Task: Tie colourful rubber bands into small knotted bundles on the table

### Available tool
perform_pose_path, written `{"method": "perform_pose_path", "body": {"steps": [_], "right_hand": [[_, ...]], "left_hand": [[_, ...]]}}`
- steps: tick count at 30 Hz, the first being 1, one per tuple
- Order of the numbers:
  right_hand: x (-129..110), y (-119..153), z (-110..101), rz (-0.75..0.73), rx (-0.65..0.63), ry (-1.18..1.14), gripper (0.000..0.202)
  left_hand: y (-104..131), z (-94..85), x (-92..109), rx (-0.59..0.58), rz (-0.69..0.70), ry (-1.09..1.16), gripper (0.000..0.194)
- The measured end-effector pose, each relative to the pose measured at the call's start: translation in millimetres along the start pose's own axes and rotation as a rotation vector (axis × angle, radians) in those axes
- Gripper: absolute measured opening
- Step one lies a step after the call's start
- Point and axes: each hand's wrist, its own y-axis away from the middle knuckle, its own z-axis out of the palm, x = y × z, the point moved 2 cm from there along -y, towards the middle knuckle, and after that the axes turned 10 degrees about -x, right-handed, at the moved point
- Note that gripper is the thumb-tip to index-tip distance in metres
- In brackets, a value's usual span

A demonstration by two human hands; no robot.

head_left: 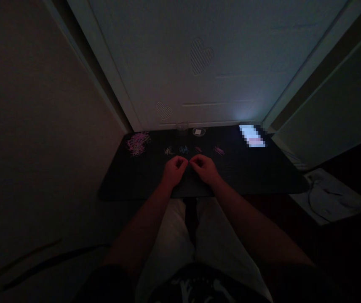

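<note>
My left hand (175,169) and my right hand (203,167) meet nearly fingertip to fingertip over the front middle of a dark table (246,176). Both are closed in a pinch, and whatever lies between the fingers is too small and dark to make out. Just beyond them lie small piles in a row: a pale one (169,150), a blue one (184,149), a small reddish one (198,149) and a pink one (219,150). A larger mixed pink and purple pile (138,143) sits at the table's back left.
Along the back edge stand a clear round container (182,126) and a round dish (199,132) with a white square in it. A bright, blurred-out screen (252,136) lies at the back right. A panel with hearts (201,57) rises behind the table.
</note>
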Motion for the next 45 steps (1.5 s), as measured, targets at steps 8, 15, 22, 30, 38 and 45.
{"method": "perform_pose_path", "body": {"steps": [8,15,22,30,38,45], "right_hand": [[-0.6,0.2,1.0,0.005,-0.005,-0.006,0.013],[-2.6,0.6,1.1,-0.004,0.002,-0.003,0.010],[1.0,0.2,0.5,0.017,0.026,-0.017,0.010],[-1.3,0.3,0.6,0.012,0.027,-0.093,0.015],[-2.9,1.7,-0.5,0.015,0.018,0.007,0.010],[-4.5,2.2,0.0,0.020,0.002,0.043,0.008]], "left_hand": [[0.1,-0.6,2.2,0.011,0.000,-0.001,0.015],[0.5,-1.1,2.9,-0.013,0.007,-0.023,0.016],[-2.2,-3.9,-4.3,0.070,-0.021,0.092,0.016],[-1.1,-2.1,-3.9,0.027,0.002,0.054,0.016],[-0.9,-2.4,-2.5,0.022,-0.013,0.046,0.017],[-1.6,-2.4,-3.2,0.027,-0.013,0.055,0.016]]}}
